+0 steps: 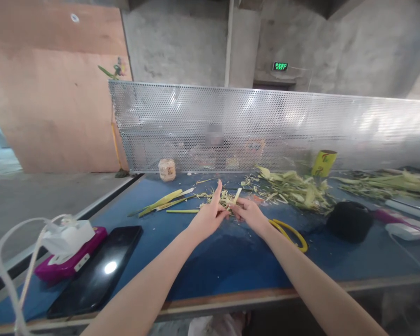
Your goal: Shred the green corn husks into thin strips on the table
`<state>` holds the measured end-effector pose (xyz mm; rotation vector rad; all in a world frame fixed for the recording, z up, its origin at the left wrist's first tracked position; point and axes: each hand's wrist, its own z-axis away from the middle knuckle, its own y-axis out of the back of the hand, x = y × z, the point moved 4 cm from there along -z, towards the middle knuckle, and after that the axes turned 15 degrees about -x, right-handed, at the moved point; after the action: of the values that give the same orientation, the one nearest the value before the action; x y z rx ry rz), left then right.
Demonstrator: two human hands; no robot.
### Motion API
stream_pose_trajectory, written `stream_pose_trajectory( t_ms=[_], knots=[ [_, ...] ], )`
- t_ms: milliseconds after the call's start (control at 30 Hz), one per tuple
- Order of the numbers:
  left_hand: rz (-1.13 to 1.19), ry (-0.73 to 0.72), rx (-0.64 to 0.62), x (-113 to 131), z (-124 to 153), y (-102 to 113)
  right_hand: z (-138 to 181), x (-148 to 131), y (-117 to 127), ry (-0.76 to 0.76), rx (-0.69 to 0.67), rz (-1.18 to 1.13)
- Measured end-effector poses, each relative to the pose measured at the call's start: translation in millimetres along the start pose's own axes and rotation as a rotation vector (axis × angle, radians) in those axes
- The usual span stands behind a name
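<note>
Above the middle of the blue table, my left hand (210, 217) and my right hand (248, 213) meet, with their fingertips close together. A pale, narrow husk strip (237, 195) rises from the pinched fingers of my right hand. The fingertips of my left hand are closed at the strip's lower end, with one finger raised; the exact contact is too small to make out. Curled husk shreds (225, 196) lie just behind the hands. To the left are long yellow-green husk leaves (164, 201), and a thin yellow stalk (182, 211) lies beside my left hand.
A husk heap (297, 189) lies at right, near a yellow-green can (324, 163), a black roll (350, 221) and yellow tubing (290, 233). At left are a phone (98, 270) and a magenta power strip (70, 261). A perforated metal screen (196, 116) borders the back, by a whitish roll (167, 170).
</note>
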<state>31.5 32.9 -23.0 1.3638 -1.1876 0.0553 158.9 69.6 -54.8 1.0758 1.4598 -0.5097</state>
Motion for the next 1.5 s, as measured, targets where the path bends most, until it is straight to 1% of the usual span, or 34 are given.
stream_pose_trajectory(
  t_ms=[100,267,367,467,533,600,667,800,867,1000,1067,1133,1233,1367,1500],
  knots=[
    [0.121,-0.03,-0.037,0,0,-5,0,1,1,0.021,0.02,-0.014],
    [0.267,-0.02,-0.109,-2,1,-12,2,-1,-2,0.027,0.008,-0.103],
    [0.277,-0.001,-0.097,-8,1,-11,2,-2,-4,0.016,-0.016,-0.21],
    [0.244,0.018,-0.072,-15,0,-9,1,-1,-7,-0.007,-0.069,-0.334],
    [0.21,0.034,-0.046,-17,0,-7,0,-1,-7,-0.013,-0.084,-0.373],
    [0.179,0.035,-0.005,-16,1,-4,1,-1,-7,-0.012,-0.074,-0.355],
    [0.186,0.015,0.046,-12,1,-1,3,-2,-7,-0.013,-0.069,-0.273],
    [0.297,-0.006,0.117,-11,-1,3,6,-9,-11,-0.034,-0.142,-0.047],
    [0.39,0.005,0.092,-15,-4,1,8,-12,-12,-0.051,-0.172,0.007],
    [0.701,-0.024,0.028,-19,-7,-5,9,-12,-12,-0.048,-0.184,0.001],
    [0.817,-0.062,0.048,-17,-8,-4,8,-11,-10,-0.03,-0.18,-0.01],
    [0.865,-0.076,0.081,-15,-7,-2,8,-9,-10,-0.023,-0.176,-0.018],
    [0.877,-0.074,0.118,-14,-7,2,8,-7,-10,-0.022,-0.179,-0.03],
    [0.871,-0.086,0.137,-18,-7,7,7,-5,-10,-0.021,-0.206,-0.026],
    [0.704,-0.05,0.126,-23,-6,8,5,0,-7,-0.038,-0.186,-0.074]
  ],
)
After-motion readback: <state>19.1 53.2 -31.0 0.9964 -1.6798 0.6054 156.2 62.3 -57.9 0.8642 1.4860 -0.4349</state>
